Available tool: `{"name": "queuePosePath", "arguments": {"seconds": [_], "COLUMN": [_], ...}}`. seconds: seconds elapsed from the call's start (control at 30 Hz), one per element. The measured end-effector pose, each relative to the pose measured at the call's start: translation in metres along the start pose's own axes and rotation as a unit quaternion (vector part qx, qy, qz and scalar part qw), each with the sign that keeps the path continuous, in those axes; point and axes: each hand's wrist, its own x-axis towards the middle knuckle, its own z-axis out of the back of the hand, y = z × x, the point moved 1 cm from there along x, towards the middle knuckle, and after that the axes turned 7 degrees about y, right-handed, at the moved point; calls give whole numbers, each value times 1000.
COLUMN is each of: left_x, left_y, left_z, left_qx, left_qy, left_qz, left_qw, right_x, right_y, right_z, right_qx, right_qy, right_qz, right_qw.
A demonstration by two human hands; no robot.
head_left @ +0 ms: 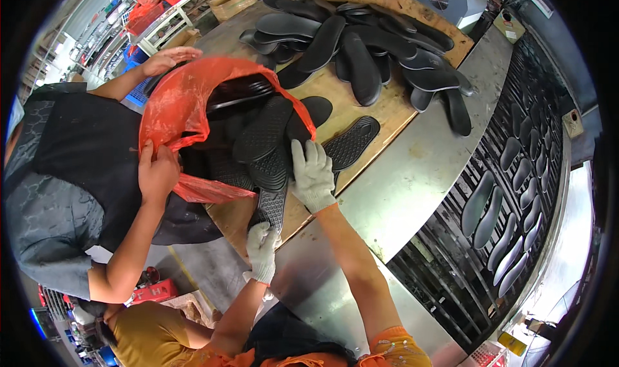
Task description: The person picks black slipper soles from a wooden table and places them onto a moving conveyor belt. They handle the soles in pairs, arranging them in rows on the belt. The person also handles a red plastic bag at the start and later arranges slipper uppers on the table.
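Observation:
A co-worker in a dark apron holds a red plastic bag (174, 106) open on its side, with one hand (157, 172) at its lower rim and the other (169, 59) behind it. Black shoe soles (261, 132) spill from its mouth onto the wooden board (380, 112). My right hand (313, 173), in a white glove, lies over the soles at the bag's mouth with its fingers closed on them. My left hand (262, 251), also gloved, grips the near end of a ridged black sole (272, 207) that hangs over the board's edge.
A big heap of black soles (367, 45) covers the far end of the board. A metal table (419, 167) runs beside it, and to the right stands a dark rack (516, 193) of sole-shaped moulds. Red crates (155, 3) and shelving stand at the far left.

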Motion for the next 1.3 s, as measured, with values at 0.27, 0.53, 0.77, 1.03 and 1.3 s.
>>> {"name": "queuePosePath", "arguments": {"seconds": [0.27,0.53,0.77,1.03,1.3], "left_x": [10,5,-19,-74,-68], "left_y": [-5,-14,-11,38,32], "left_z": [-12,-27,-81,-91,-93], "left_qx": [1,-134,-351,-386,-255], "left_qy": [23,121,313,260,241], "left_qz": [10,156,261,313,303], "left_qw": [1000,971,843,828,886], "right_x": [51,-33,-185,-299,-264], "right_y": [-9,-5,-7,-11,-36], "right_z": [20,72,62,95,111], "right_qx": [31,276,413,457,275], "right_qy": [-34,-110,-90,24,151], "right_qz": [71,50,-179,-363,-317], "right_qw": [996,954,888,811,895]}}
